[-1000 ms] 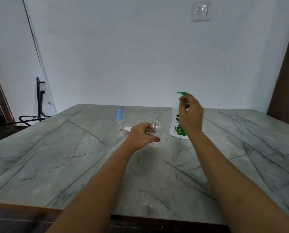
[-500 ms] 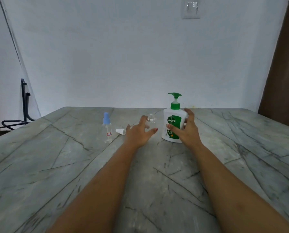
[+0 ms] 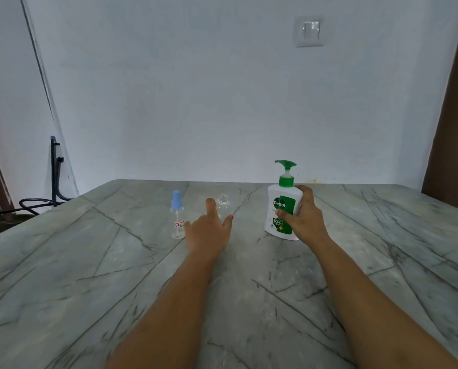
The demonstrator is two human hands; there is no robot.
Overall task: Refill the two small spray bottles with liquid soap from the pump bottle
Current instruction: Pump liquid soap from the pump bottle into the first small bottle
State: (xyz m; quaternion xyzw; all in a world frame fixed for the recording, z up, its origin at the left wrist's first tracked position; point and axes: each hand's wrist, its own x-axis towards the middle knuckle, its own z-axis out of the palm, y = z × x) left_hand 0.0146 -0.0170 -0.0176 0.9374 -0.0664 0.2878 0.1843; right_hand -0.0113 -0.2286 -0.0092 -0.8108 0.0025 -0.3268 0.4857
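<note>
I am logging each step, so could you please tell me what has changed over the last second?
The right hand dropped from the pump head and now grips the pump bottle by its body. The left hand let go of the uncapped small bottle and is open just before it. The blue-capped spray bottle has not moved, and all three bottles are still upright.

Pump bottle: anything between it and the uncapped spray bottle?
Nothing visible: bare table separates the pump bottle, held by the right hand, from the uncapped spray bottle; left hand is at its near side.
</note>
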